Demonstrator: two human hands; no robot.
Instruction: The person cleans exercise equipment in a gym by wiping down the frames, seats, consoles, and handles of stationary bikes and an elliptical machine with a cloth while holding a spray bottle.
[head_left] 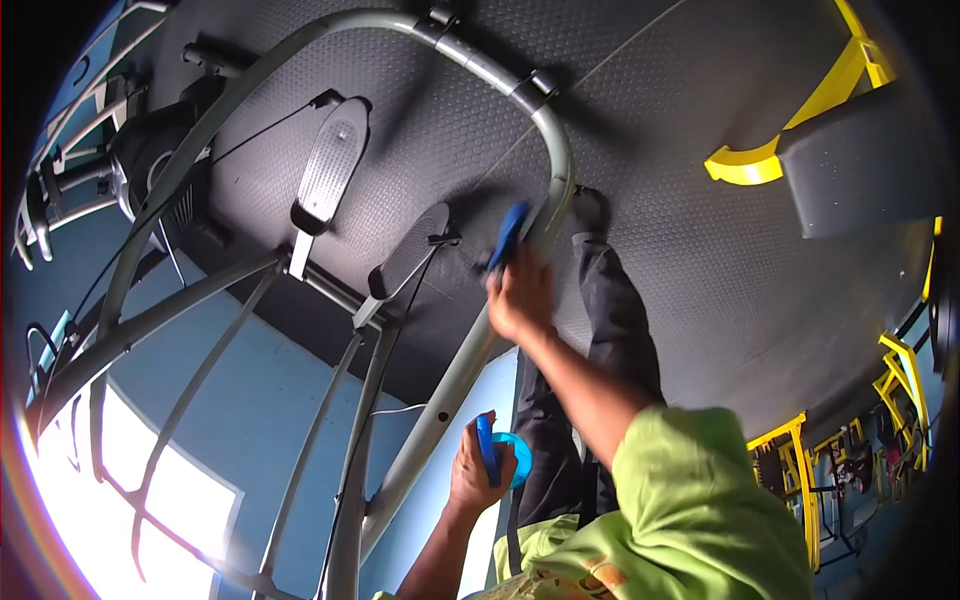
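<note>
The left hand [478, 472] clasps a spray bottle [487, 447], the right hand [521, 298] a blue cloth [509, 234] by grey tubing [558, 172].

Dark textured floor [690, 300] — blue wall [285, 400] — glaring window [120, 440], yellow frames [808, 485] along right.

from afar i watch the right hand [521, 295] hold a blue cloth [509, 235] at a gray tubular frame [560, 160], the left hand [478, 470] gripping a blue bottle [519, 458].

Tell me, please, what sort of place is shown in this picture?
Probably a gym: a grey tubular frame with two foot plates, yellow-framed equipment along the picture's right side, and dark textured flooring suggest it.
</note>
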